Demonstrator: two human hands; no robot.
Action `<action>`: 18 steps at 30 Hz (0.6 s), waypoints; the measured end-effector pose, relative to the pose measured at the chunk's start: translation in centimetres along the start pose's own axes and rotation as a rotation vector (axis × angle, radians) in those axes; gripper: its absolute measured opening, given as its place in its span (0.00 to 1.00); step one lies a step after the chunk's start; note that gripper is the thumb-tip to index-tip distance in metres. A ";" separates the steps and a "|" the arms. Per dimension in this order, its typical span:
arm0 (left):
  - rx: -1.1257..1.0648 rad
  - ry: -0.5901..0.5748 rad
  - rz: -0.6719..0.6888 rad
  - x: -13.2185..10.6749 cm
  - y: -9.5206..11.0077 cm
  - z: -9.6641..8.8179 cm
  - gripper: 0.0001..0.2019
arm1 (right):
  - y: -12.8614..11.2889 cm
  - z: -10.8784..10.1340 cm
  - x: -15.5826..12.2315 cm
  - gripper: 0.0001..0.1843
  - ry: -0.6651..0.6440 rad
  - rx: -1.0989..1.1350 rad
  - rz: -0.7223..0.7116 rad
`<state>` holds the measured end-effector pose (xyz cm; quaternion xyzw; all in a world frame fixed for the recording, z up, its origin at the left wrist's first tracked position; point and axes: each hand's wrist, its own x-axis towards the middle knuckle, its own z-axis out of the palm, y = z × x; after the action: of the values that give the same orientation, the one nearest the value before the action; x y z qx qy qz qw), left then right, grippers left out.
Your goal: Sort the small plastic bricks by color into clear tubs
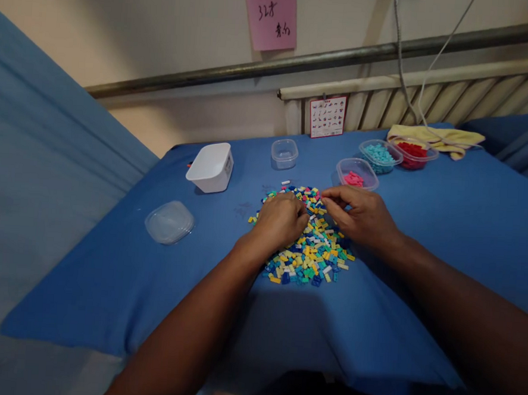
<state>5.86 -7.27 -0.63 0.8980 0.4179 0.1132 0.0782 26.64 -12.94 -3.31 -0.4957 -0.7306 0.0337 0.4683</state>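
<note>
A heap of small coloured bricks [310, 257] in yellow, blue, green, white and pink lies on the blue table [409, 302]. My left hand [281, 219] rests knuckles-up on the heap's left side, fingers curled down into the bricks; whatever they hold is hidden. My right hand [360, 214] sits on the heap's right side, thumb and forefinger pinched together at the top of the pile over a piece too small to name.
Behind the heap stand a tub of pink bricks [357, 174], an empty clear tub [284, 153], a tub of light blue bricks [380, 155] and one of red bricks [413, 154]. A white bin [211, 167] and a clear lid [169, 221] lie left. A yellow cloth [446, 139] lies far right.
</note>
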 end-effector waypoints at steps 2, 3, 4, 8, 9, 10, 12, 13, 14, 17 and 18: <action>-0.024 0.006 0.027 -0.1 -0.2 0.2 0.10 | 0.3 0.1 -0.1 0.07 -0.053 0.013 0.005; -0.036 0.014 0.043 -0.1 -0.4 0.3 0.10 | 0.4 0.1 -0.1 0.07 -0.074 0.021 0.011; -0.052 0.026 0.057 -0.2 -0.5 0.4 0.10 | 0.5 0.2 -0.2 0.06 -0.094 0.032 0.019; -0.230 0.111 0.030 -0.2 -1.0 0.5 0.11 | 0.5 0.7 -0.6 0.05 -0.126 0.129 0.094; -0.301 0.128 0.009 -0.2 -1.0 0.5 0.11 | 0.4 1.0 -0.7 0.05 -0.129 0.184 0.132; -0.375 0.138 -0.013 -0.2 -1.0 0.6 0.10 | 0.3 1.3 -0.7 0.05 -0.133 0.250 0.177; -0.520 0.142 -0.048 -0.2 -0.8 0.8 0.10 | -0.1 1.8 -0.8 0.06 -0.128 0.389 0.275; -0.583 0.141 -0.057 -0.3 -0.7 0.9 0.10 | -0.2 2.1 -0.7 0.07 -0.118 0.449 0.319; -0.634 0.140 -0.057 -0.3 -0.6 1.0 0.10 | -0.3 2.3 -0.7 0.07 -0.104 0.499 0.356; -0.699 0.157 0.022 -0.6 -0.3 1.0 0.12 | -0.7 2.5 -0.6 0.10 -0.055 0.589 0.413; -0.707 0.172 0.060 -0.6 -0.2 1.0 0.11 | -0.8 2.4 -0.5 0.11 -0.045 0.597 0.421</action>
<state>5.60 -7.70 -1.69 0.8147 0.3314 0.3278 0.3450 24.34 -12.74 -4.55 -0.4757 -0.5808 0.3519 0.5590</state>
